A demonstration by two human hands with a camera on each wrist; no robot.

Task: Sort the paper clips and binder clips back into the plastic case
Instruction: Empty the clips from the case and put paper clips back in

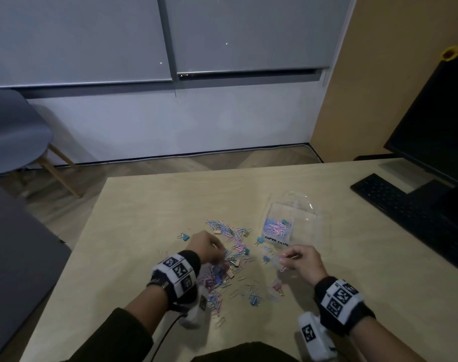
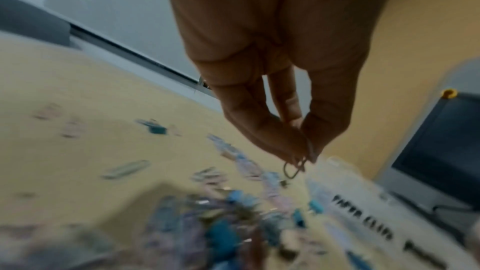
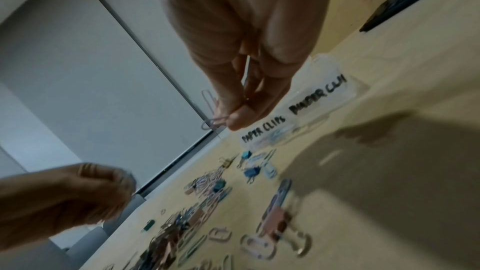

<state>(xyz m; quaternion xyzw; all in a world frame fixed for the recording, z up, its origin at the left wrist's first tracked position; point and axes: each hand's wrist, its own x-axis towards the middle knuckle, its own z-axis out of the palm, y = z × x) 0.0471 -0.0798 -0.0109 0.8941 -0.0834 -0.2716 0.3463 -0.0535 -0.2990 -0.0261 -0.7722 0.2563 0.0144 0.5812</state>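
Note:
A scattered pile of pastel paper clips and small binder clips (image 1: 224, 259) lies on the wooden table. The clear plastic case (image 1: 295, 223) stands open to its right, labelled for paper clips, with pink and blue paper clips (image 1: 276, 227) in one compartment. My left hand (image 1: 209, 250) hovers over the pile and pinches a paper clip (image 2: 293, 169) at its fingertips. My right hand (image 1: 298, 259) is just in front of the case and pinches pink paper clips (image 3: 211, 110), several of them sticking out from the fingers. The case labels (image 3: 293, 114) read paper clips and binder clips.
A black keyboard (image 1: 405, 205) and a dark monitor (image 1: 437, 121) stand at the table's right side. A grey chair (image 1: 16, 134) with wooden legs is beyond the table's left corner. A dark surface (image 1: 13, 257) borders the table on the left.

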